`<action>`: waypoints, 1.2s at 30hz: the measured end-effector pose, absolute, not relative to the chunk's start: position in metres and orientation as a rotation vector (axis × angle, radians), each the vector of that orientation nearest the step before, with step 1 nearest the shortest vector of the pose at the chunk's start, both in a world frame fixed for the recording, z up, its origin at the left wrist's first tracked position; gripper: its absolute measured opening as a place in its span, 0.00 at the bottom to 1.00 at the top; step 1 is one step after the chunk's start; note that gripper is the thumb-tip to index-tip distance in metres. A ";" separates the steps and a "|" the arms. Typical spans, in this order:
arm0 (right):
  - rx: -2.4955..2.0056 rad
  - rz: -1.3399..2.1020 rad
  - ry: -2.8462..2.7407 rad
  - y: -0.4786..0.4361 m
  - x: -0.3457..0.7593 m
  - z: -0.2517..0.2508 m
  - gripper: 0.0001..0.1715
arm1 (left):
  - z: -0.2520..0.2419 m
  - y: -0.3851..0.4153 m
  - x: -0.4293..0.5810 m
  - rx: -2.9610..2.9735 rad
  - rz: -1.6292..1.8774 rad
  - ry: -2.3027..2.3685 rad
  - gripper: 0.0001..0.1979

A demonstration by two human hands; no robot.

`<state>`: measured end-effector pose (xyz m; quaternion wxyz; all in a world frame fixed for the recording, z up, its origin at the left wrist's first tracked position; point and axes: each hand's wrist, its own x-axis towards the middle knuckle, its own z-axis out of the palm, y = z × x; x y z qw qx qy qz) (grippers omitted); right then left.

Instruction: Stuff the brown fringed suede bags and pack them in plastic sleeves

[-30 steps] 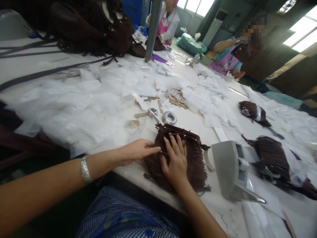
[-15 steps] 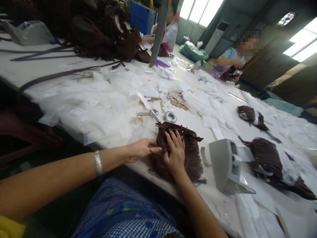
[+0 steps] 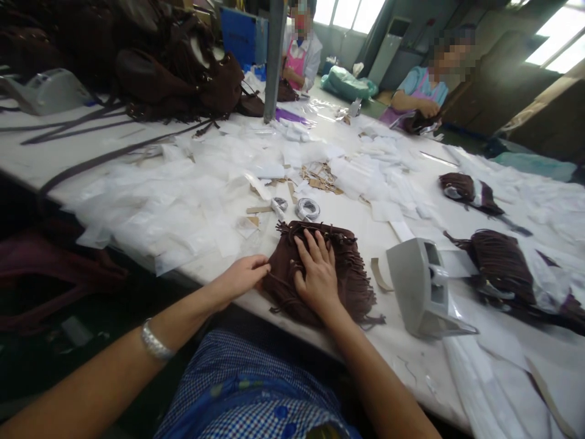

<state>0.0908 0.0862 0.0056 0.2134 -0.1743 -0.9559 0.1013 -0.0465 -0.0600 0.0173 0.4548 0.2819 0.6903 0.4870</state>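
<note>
A dark brown fringed bag [image 3: 351,274] lies flat near the table's front edge, its fringe spread to the right. My right hand [image 3: 317,274] rests on top of it, fingers stretched out and palm down. At the bag's left edge, my left hand [image 3: 244,274] has its thumb and fingers pinched on the brown material. Just behind the bag are two wrapped rings, a larger ring [image 3: 308,209] and a smaller ring [image 3: 279,207]. A grey tape dispenser [image 3: 418,286] stands to the right.
Clear plastic sheets [image 3: 150,201] cover much of the table [image 3: 237,421]. Wrapped brown bags [image 3: 498,268] lie at right, and a heap of brown bags [image 3: 183,79] at back left. A metal post [image 3: 274,61] rises from the table. Two people work across it.
My left hand has moved left, from the middle of the bag to its left edge. My right hand stays flat on the bag. The camera view has shifted slightly.
</note>
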 end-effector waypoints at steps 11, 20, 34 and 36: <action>-0.443 0.508 -2.523 0.094 0.093 0.003 0.40 | -0.008 -0.054 -0.047 0.927 1.280 1.816 0.19; -0.353 0.405 -2.540 0.078 0.090 -0.002 0.27 | 0.047 -0.040 -0.010 1.410 1.428 2.375 0.21; -0.729 0.383 -2.478 0.023 0.230 -0.001 0.24 | -0.019 -0.035 -0.002 2.248 0.611 2.125 0.28; -0.702 0.377 -2.487 0.010 0.229 -0.005 0.22 | -0.004 -0.041 0.002 2.301 0.534 2.174 0.27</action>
